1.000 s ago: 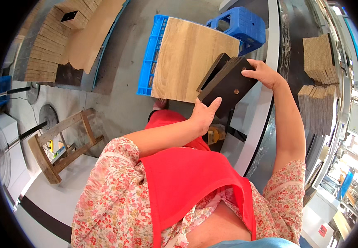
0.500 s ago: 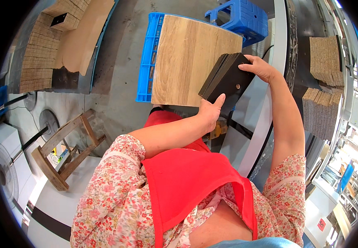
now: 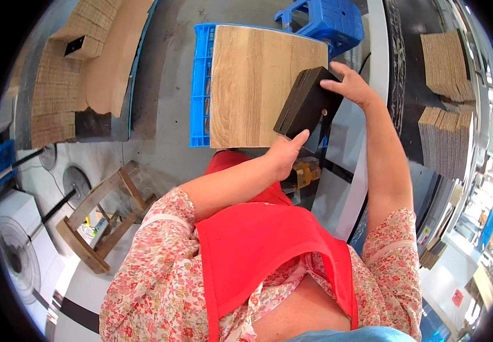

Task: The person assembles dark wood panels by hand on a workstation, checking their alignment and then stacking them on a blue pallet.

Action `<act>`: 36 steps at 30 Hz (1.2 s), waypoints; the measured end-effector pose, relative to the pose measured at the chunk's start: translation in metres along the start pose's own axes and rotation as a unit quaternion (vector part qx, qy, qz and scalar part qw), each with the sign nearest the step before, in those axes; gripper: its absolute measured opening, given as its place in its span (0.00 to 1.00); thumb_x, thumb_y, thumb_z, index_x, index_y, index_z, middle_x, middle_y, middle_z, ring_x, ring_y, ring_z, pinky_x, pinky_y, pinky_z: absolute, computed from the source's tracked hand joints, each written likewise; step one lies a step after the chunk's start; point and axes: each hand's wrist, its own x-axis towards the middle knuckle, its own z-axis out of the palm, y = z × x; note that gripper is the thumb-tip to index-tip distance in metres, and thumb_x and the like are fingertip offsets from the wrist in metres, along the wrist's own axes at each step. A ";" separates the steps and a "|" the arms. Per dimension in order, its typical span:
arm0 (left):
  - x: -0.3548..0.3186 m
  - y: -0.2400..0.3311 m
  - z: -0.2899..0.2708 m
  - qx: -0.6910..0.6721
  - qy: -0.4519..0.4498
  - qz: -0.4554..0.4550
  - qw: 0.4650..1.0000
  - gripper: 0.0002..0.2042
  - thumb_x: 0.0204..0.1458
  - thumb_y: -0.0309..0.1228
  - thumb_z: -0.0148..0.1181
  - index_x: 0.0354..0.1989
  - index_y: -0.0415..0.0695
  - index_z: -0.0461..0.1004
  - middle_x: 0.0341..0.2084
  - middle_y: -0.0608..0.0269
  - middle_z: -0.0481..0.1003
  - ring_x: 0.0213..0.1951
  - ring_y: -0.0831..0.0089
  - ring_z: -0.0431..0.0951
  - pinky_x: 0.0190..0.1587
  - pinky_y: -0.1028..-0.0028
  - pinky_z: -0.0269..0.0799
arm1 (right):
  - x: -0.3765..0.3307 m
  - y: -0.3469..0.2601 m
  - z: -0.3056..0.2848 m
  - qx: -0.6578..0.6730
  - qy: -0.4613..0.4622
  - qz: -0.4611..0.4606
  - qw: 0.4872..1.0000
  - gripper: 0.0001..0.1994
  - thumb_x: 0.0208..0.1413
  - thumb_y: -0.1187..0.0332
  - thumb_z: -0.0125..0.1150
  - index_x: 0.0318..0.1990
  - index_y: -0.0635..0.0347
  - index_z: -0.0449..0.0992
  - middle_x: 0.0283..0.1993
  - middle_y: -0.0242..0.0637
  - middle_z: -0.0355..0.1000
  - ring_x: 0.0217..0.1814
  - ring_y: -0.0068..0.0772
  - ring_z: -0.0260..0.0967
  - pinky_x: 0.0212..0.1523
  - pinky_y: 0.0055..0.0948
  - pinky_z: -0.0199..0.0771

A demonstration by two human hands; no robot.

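A stack of black panels (image 3: 315,97) with a small round hole in its top face stands tilted over the right part of a wood-grain board (image 3: 246,85). My left hand (image 3: 283,155) holds the stack's near end, thumb up along the side and the other fingers mostly hidden beneath. At the far right corner my right hand (image 3: 352,85) grips it, thumb on the black face and fingers over the end. The board rests on a blue plastic crate (image 3: 201,91), whose slatted side shows on the left.
Behind the board stands a blue plastic stool (image 3: 343,25). Stacks of particleboard pieces (image 3: 443,139) sit on the dark surface to the right. More pieces (image 3: 55,97) are piled at far left. A wooden frame (image 3: 107,216) and a fan (image 3: 15,259) stand at left.
Both hands and the black panels have shifted slightly left relative to the picture, as the whole view has also moved a little. The hold on the stack looks much the same.
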 end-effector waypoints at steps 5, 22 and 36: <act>-0.063 0.042 -0.018 0.203 0.052 0.086 0.974 0.24 0.64 0.43 0.56 0.59 0.35 0.69 0.53 0.57 0.74 0.56 0.70 0.71 0.62 0.70 0.63 | -0.016 0.052 0.040 0.118 0.378 0.045 0.917 0.28 0.65 0.52 0.54 0.56 0.74 0.71 0.56 0.57 0.73 0.60 0.50 0.69 0.62 0.37 0.65; 0.110 0.069 -0.007 0.232 -0.072 0.105 0.964 0.45 0.61 0.69 0.29 0.72 0.40 0.55 0.67 0.50 0.62 0.66 0.62 0.63 0.69 0.68 0.55 | -0.036 0.083 0.141 0.734 0.144 0.131 0.651 0.40 0.63 0.31 0.37 0.70 0.54 0.62 0.70 0.38 0.63 0.68 0.38 0.62 0.66 0.37 0.63; 0.064 0.191 -0.054 0.224 0.056 0.064 0.971 0.44 0.59 0.71 0.29 0.71 0.46 0.59 0.64 0.53 0.67 0.63 0.62 0.69 0.64 0.66 0.65 | 0.066 -0.037 0.164 0.720 0.004 0.102 0.687 0.46 0.58 0.25 0.31 0.71 0.52 0.59 0.71 0.38 0.61 0.70 0.39 0.61 0.69 0.39 0.63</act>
